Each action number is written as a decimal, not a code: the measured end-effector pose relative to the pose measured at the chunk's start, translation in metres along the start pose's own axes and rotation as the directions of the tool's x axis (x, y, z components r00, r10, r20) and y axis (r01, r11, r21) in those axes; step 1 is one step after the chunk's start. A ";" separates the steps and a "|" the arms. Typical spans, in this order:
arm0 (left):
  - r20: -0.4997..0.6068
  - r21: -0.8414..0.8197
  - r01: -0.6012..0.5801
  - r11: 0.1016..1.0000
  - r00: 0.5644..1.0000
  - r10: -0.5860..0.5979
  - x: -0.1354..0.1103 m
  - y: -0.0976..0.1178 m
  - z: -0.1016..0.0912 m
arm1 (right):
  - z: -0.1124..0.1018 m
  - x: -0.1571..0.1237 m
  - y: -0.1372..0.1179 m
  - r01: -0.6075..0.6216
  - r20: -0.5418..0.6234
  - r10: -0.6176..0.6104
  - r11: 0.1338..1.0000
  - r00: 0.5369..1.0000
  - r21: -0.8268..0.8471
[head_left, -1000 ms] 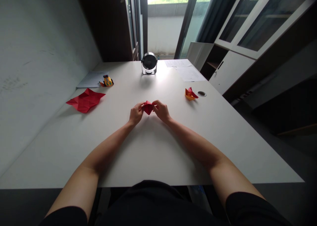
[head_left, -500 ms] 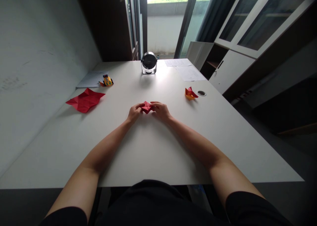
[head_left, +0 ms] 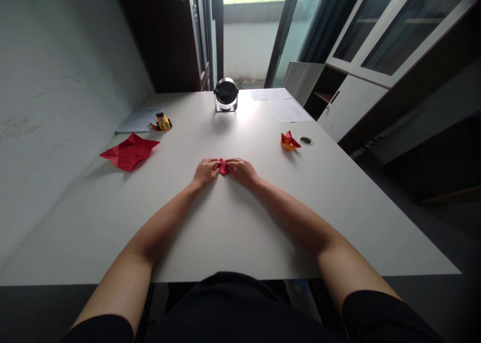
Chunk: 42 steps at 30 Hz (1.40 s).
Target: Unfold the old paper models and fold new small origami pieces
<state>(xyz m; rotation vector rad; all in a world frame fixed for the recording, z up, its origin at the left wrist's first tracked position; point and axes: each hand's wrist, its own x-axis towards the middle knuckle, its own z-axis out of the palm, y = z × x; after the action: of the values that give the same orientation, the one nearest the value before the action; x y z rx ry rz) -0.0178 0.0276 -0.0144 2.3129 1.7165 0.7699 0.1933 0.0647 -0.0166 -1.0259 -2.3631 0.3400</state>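
Observation:
A small piece of folded red paper [head_left: 223, 167] is pinched between my two hands near the middle of the white table. My left hand [head_left: 206, 172] grips its left side, fingers closed. On the right side, the fingers of my right hand [head_left: 241, 171] close over the paper and cover that edge. Only a narrow middle strip of the paper, with crease lines, shows between the fingertips. Over to the left lies a larger creased red sheet [head_left: 131, 152], apart from both hands.
A folded red and orange paper boat [head_left: 289, 141] sits on the right beside a round cable hole [head_left: 305, 141]. A yellow toy vehicle [head_left: 163, 122] stands at the back left near papers [head_left: 136, 120]. A small round fan [head_left: 226, 93] and printed sheets [head_left: 288, 110] are at the far end.
My hands have come closer together and cover more of the folded red paper, so less of it shows. The other things on the table have stayed in place.

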 end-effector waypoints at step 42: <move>0.070 0.004 -0.205 0.979 0.976 0.204 -0.007 -0.015 -0.007 | -0.012 -0.016 -0.002 0.016 0.179 0.018 0.983 0.984 -0.182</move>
<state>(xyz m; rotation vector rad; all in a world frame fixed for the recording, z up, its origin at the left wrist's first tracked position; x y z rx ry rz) -0.0352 0.0252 -0.0169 2.5205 1.4746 0.7052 0.2074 0.0520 -0.0119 -1.1216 -2.5959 0.2275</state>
